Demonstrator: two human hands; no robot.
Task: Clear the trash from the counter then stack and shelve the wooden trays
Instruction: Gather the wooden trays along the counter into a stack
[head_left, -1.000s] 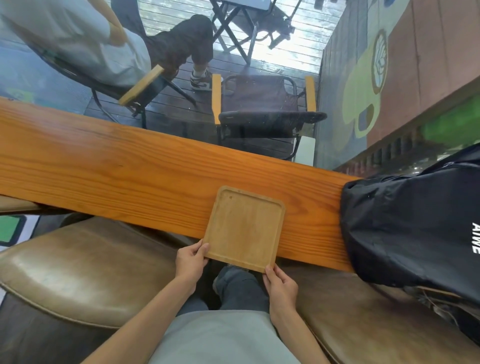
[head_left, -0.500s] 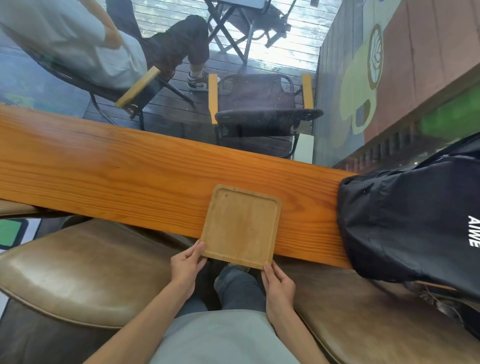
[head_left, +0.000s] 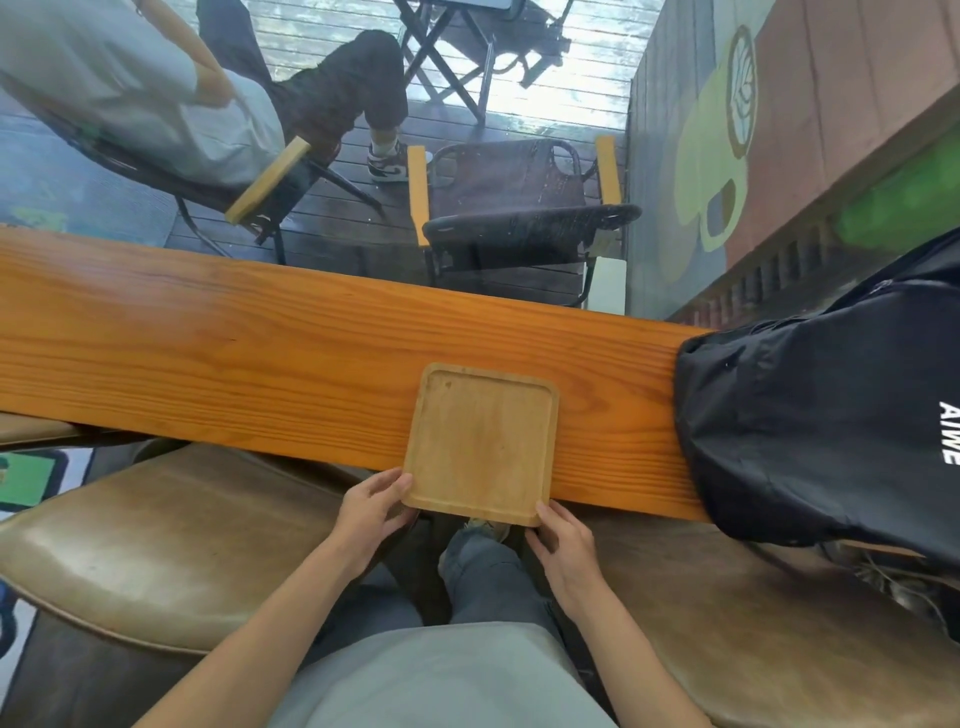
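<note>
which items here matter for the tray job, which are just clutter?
Job: tray, counter, left hand and right hand gripping the tray's near corners.
Clutter: black bag, stools, chair and seated person beyond the glass.

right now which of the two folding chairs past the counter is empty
The right one, straight beyond the wooden tray, with yellow armrests on both sides and a bare dark seat. The left chair has a person sitting in it.
</note>
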